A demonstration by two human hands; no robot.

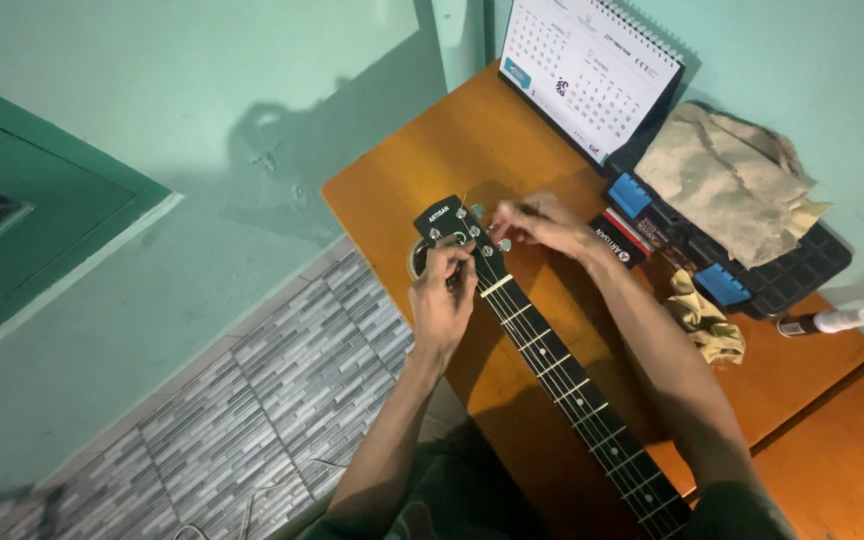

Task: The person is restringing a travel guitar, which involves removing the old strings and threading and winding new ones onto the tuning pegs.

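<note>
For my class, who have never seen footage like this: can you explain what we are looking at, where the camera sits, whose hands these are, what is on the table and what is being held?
There is one picture, taken by a camera worn on a person's head, looking down at their own two bare hands. No machine is involved. A guitar neck runs up from the person's lap to its black headstock, which lies over an orange-brown wooden table. The left hand grips the headstock's near side. The right hand pinches at a tuning peg on its far side. Also on the table: a desk calendar, a black case with blue latches with a beige cloth on it, a crumpled yellowish cloth and a small bottle.
</note>
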